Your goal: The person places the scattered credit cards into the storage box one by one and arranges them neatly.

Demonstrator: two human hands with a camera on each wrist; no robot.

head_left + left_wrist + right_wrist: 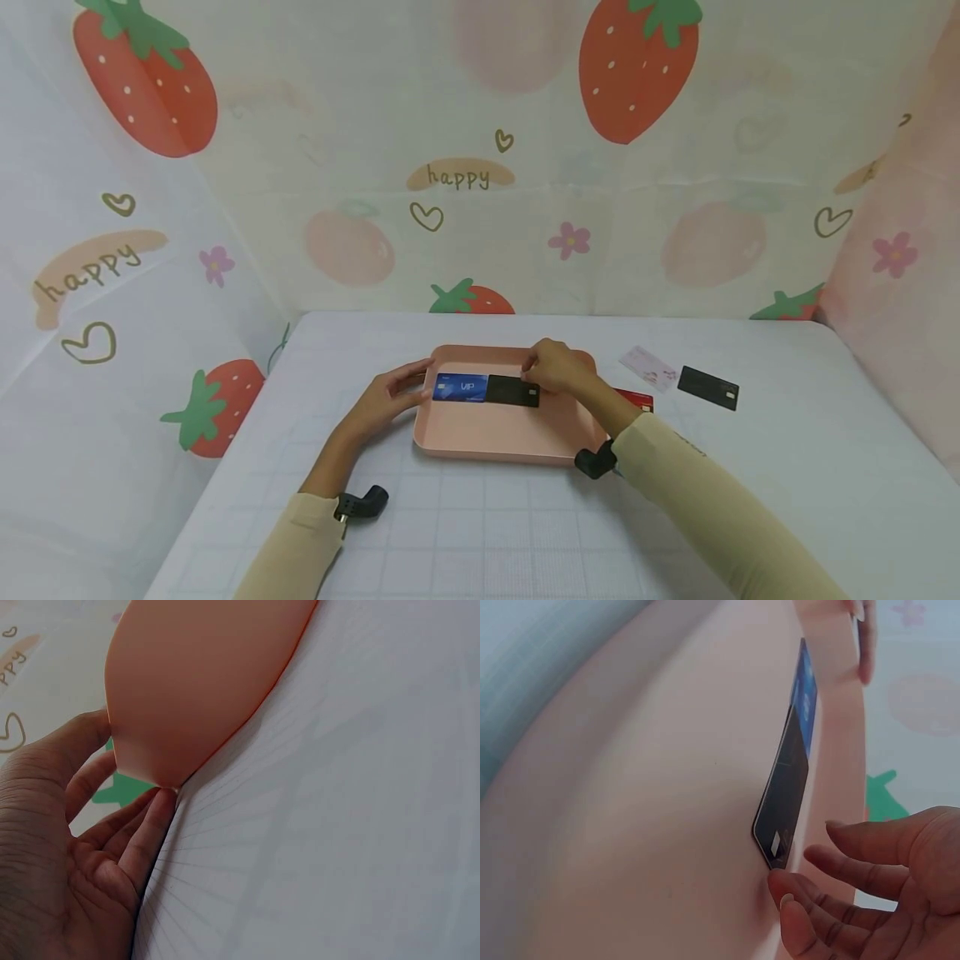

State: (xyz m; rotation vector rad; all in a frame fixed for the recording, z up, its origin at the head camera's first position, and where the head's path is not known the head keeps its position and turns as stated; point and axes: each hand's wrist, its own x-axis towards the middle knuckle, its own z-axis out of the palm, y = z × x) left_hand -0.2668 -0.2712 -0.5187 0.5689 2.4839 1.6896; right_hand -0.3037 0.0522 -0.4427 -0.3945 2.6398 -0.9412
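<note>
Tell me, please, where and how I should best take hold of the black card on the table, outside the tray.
Probably pinch the black card by its long edges near the right end, coming from above right: it lies flat and thin, that end is free, and the pale card sits close to its left end.

Left hand (386, 400) touched pink tray (487, 435) at left; right hand (558, 367) was at black card (512, 391) beside blue card (459, 388) inside.

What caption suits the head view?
Left hand touches the pink tray; right hand at the black card beside the blue VIP card.
</note>
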